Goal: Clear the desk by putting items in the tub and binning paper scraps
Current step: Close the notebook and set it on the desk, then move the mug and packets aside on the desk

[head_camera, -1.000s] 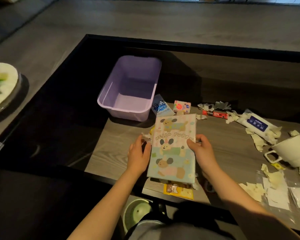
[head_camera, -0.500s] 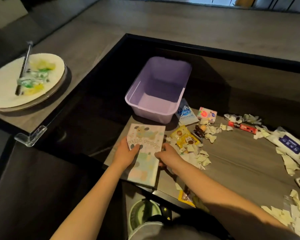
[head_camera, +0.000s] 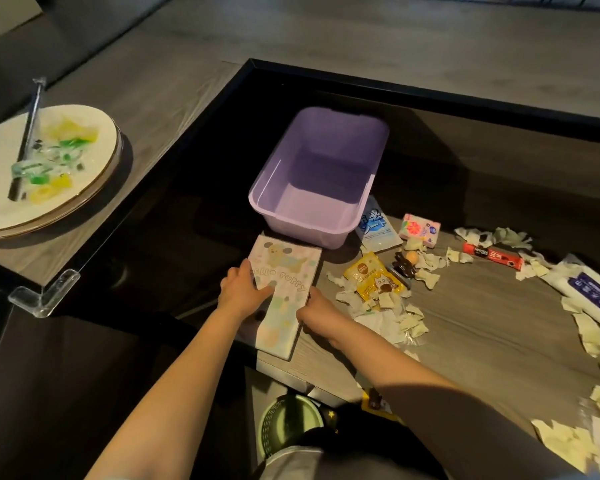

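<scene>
Notebook gripped in both hands, tub just beyond

Clutter first: purple tub (head_camera: 302,232) sits on the desk's far left corner, nothing visible inside. Just right of it lie a blue-white sachet (head_camera: 376,228) touching the tub's wall, and a pink packet (head_camera: 419,230). Nearer you are a yellow snack packet (head_camera: 373,277) and a small dark item (head_camera: 402,266), both ringed by paper scraps (head_camera: 407,322). A red stick sachet (head_camera: 492,258) and a wipes pack (head_camera: 589,292) lie further right among more scraps. A green bin (head_camera: 284,422) stands below the near desk edge. On the side surface to the left is a plate (head_camera: 0,209) with wrappers and a dark utensil (head_camera: 26,140).

Nothing lies between the notebook (head_camera: 286,289) and the tub. The notebook is flat and low at the desk's left edge, its far end just short of the tub and its near end overhanging the desk.

Your left hand (head_camera: 243,292) holds its left edge, fingers spread over the cover. Your right hand (head_camera: 317,311) grips the right edge, fingers curled in. Both forearms reach forward, roughly parallel.
</scene>
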`<act>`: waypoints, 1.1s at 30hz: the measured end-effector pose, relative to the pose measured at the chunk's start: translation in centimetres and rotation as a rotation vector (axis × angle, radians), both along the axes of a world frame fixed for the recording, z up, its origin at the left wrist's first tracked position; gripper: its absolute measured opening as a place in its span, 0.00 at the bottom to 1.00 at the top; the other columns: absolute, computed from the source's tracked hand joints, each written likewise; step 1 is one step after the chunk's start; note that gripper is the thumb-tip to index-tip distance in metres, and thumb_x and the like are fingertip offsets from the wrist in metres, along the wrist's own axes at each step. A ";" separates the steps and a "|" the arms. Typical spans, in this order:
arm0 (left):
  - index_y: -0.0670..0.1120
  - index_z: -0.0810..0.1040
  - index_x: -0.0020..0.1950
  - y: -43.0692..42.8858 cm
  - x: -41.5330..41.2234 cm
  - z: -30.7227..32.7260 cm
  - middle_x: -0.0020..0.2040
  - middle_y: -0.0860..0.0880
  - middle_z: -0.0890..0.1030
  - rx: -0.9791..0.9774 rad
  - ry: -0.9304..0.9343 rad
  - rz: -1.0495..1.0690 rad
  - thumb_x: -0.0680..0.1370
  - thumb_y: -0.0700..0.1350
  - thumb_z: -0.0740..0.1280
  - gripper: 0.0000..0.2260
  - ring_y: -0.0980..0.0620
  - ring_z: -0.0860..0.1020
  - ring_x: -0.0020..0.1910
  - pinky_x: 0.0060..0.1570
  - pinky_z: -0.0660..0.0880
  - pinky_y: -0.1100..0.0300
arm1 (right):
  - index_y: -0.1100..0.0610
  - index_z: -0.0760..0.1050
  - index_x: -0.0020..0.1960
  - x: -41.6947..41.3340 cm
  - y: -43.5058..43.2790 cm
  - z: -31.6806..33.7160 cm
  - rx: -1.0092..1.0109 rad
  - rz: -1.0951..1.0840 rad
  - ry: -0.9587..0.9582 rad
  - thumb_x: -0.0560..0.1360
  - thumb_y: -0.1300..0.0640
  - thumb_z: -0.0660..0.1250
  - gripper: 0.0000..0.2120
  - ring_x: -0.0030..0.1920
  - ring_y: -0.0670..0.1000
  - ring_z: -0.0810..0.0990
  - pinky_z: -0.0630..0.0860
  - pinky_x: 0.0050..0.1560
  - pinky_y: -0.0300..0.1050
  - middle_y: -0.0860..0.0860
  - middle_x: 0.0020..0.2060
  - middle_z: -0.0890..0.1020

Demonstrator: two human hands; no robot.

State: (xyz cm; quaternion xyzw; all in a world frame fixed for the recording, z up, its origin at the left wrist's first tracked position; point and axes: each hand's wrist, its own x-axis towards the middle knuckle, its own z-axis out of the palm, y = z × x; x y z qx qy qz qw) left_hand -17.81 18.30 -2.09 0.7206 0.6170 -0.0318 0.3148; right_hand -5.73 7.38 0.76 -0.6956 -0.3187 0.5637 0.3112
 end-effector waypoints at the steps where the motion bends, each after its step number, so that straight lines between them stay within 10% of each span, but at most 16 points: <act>1: 0.47 0.57 0.73 -0.1 0.1 0.1 0.68 0.41 0.64 0.007 0.014 -0.017 0.74 0.54 0.68 0.33 0.40 0.63 0.67 0.63 0.66 0.46 | 0.56 0.68 0.68 0.0 -0.1 -0.2 0.002 -0.005 -0.047 0.74 0.67 0.60 0.23 0.62 0.56 0.74 0.74 0.62 0.51 0.55 0.64 0.75; 18: 0.49 0.59 0.73 -3.2 1.9 1.5 0.73 0.44 0.61 0.207 0.151 -0.191 0.77 0.54 0.62 0.27 0.42 0.59 0.70 0.66 0.61 0.45 | 0.56 0.65 0.70 4.2 -2.0 0.2 -0.007 0.156 -0.346 0.76 0.59 0.61 0.22 0.50 0.53 0.77 0.73 0.51 0.47 0.52 0.48 0.78; 33: 0.50 0.65 0.72 -11.7 13.0 6.6 0.76 0.47 0.59 0.320 0.104 -0.679 0.78 0.56 0.58 0.23 0.46 0.54 0.76 0.72 0.56 0.47 | 0.53 0.60 0.74 15.8 -13.5 4.6 -0.001 0.184 -0.895 0.78 0.54 0.60 0.25 0.70 0.54 0.65 0.66 0.68 0.52 0.53 0.71 0.68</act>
